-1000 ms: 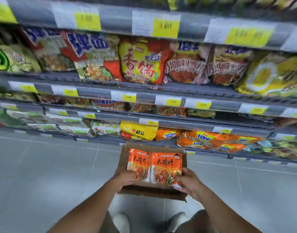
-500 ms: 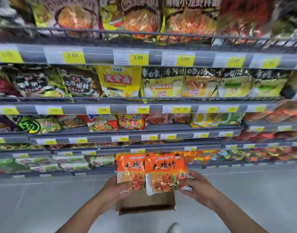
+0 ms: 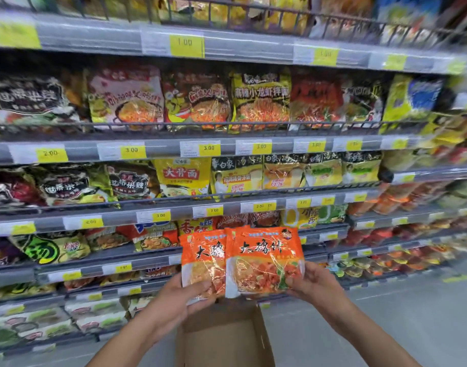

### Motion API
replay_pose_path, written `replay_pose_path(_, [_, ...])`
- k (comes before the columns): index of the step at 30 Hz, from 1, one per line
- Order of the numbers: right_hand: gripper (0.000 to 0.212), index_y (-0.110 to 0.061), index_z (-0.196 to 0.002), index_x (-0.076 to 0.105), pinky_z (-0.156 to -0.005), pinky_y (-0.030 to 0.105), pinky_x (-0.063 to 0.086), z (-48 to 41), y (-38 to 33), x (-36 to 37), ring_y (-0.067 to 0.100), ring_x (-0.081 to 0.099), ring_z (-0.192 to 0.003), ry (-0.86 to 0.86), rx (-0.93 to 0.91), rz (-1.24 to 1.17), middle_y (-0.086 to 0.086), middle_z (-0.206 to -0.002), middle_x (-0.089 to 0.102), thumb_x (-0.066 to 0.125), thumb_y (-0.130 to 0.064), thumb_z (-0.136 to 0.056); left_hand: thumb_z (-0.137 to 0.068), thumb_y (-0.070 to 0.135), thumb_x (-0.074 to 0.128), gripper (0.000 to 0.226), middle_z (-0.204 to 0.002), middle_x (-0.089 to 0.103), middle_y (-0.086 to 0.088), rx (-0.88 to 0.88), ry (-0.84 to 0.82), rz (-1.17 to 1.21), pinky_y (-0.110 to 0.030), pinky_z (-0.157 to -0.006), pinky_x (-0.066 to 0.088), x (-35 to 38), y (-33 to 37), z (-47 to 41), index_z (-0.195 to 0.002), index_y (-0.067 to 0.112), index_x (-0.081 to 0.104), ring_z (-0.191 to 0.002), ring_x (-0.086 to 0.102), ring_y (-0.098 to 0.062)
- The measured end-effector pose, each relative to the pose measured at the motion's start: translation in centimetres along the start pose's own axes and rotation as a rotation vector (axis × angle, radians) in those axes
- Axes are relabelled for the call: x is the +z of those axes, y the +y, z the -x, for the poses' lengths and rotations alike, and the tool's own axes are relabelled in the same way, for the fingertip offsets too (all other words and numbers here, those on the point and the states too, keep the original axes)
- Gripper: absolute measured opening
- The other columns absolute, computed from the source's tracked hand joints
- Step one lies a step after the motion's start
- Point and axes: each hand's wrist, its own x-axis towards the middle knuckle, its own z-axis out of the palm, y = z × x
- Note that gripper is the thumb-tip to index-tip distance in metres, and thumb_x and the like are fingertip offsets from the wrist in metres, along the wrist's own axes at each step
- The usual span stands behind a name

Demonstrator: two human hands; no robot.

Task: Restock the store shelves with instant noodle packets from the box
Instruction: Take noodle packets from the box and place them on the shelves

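Head view: a pair of orange noodle packets (image 3: 243, 260) is held upright, side by side and overlapping at the middle, in front of the store shelves (image 3: 89, 153) and above an open cardboard box (image 3: 224, 337) on the grey floor (image 3: 412, 327). The left hand (image 3: 179, 300) grips the lower left corner of the pair, thumb laid across the front film; the right hand (image 3: 315, 284) pinches the lower right edge, fingers curled behind. Neither hand is free. The packets look light, judging by the fingertip hold that carries them. Their glossy, creased wrappers are likely slippery against each other, so the overlapped pair could slide apart without a squeeze from both sides. The noodle block inside is probably brittle, and hard pressure on the middle risks cracking it. The sealed edges and corners, where the hands now sit, seem the safer places to take hold. The shelves ahead are packed with other brands behind wire rails (image 3: 227, 125), with yellow price tags (image 3: 208, 148) below; a matching orange row cannot be picked out with certainty in the blur at right. The part of the box in view shows only bare cardboard.
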Motion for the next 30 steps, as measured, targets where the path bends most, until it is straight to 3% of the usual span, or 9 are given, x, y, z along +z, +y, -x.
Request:
replay_pose_path(3, [0.014,-0.008,-0.102,0.069,-0.056,0.029,0.055,1.1,-2.8,-0.5,0.016,0.072,-0.069,0.073,-0.114,0.093,0.009,-0.089,0.076,0.071,-0.003,-0.089,-0.088,-0.004,0.067,0.029,-0.105,0.077,-0.008,0.053,-0.075,-0.033,-0.047,-0.096,0.055,1.2,2.6,0.7,-0.115,0.005,0.062,-0.095,0.075,-0.02])
replay_pose_path(9, [0.024,-0.024,-0.114,0.065,-0.084,0.04,0.057,2.5,-8.1,-3.2,0.016,0.073,-0.091,0.065,-0.242,0.218,-0.001,-0.094,0.077,0.072,-0.021,-0.091,-0.082,0.002,0.077,0.053,-0.125,0.07,-0.011,0.109,-0.152,-0.039,-0.042,-0.084,0.061,4.6,7.4,0.7,-0.13,0.009,0.056,-0.113,0.068,-0.029])
replay_pose_path(13, [0.018,-0.023,-0.103,0.064,-0.064,0.011,0.054,1.7,-11.9,-6.5,-0.005,0.071,-0.077,0.061,-0.271,0.102,-0.018,-0.079,0.076,0.073,-0.016,-0.089,-0.082,-0.001,0.075,0.044,-0.114,0.074,-0.01,0.177,-0.197,-0.031,-0.041,-0.081,0.06,8.6,11.1,1.3,-0.121,0.009,0.059,-0.107,0.07,-0.029])
replay_pose_path(17, [0.021,-0.022,-0.102,0.067,-0.059,0.005,0.05,0.4,-16.5,-10.7,-0.004,0.071,-0.074,0.074,-0.337,0.062,-0.005,-0.084,0.078,0.077,-0.018,-0.084,-0.085,-0.004,0.069,0.028,-0.082,0.079,0.0,0.249,-0.214,-0.05,-0.048,-0.089,0.054,14.3,15.4,2.4,-0.105,0.015,0.063,-0.095,0.069,-0.028])
replay_pose_path(20, [0.022,-0.025,-0.098,0.07,-0.086,0.031,0.058,-0.7,-19.9,-13.9,0.022,0.074,-0.091,0.114,-0.356,0.019,0.008,-0.091,0.078,0.081,-0.027,-0.079,-0.083,-0.003,0.071,0.03,-0.088,0.079,-0.005,0.298,-0.206,-0.074,-0.046,-0.086,0.057,18.5,17.8,2.2,-0.109,0.012,0.065,-0.089,0.074,-0.028])
replay_pose_path(21, [0.026,-0.024,-0.1,0.071,-0.08,0.035,0.055,-1.1,-20.9,-15.0,0.026,0.072,-0.084,0.098,-0.35,0.012,0.008,-0.089,0.078,0.082,-0.032,-0.078,-0.081,-0.001,0.074,0.038,-0.098,0.078,-0.008,0.321,-0.203,-0.078,-0.045,-0.086,0.059,19.8,18.4,2.0,-0.116,0.009,0.064,-0.092,0.075,-0.027])
replay_pose_path(24, [0.032,-0.011,-0.109,0.067,-0.044,0.022,0.029,-3.0,-23.5,-17.7,0.011,0.039,-0.044,0.096,-0.366,-0.029,-0.005,-0.054,0.057,0.077,-0.028,-0.084,-0.072,0.003,0.078,0.052,-0.11,0.075,-0.014,0.362,-0.206,-0.045,-0.04,-0.076,0.063,23.2,19.6,1.1,-0.122,0.005,0.061,-0.1,0.073,-0.029])
replay_pose_path(26, [0.025,-0.013,-0.109,0.065,-0.043,0.023,0.016,-4.4,-25.2,-19.1,0.011,0.023,-0.042,0.095,-0.38,-0.066,-0.007,-0.049,0.05,0.073,-0.022,-0.088,-0.075,0.002,0.075,0.043,-0.108,0.075,-0.016,0.386,-0.221,-0.037,-0.038,-0.07,0.064,25.2,20.0,0.7,-0.117,0.004,0.065,-0.096,0.074,-0.029])
replay_pose_path(30, [0.026,-0.007,-0.11,0.064,-0.042,0.022,0.012,-6.6,-29.4,-21.4,0.009,0.019,-0.042,-0.017,-0.472,-0.115,-0.003,-0.055,0.037,0.072,-0.02,-0.088,-0.082,-0.001,0.072,0.026,-0.1,0.077,-0.016,0.4,-0.175,0.002,-0.038,-0.065,0.064,28.7,20.1,-0.1,-0.107,0.006,0.068,-0.079,0.076,-0.027])
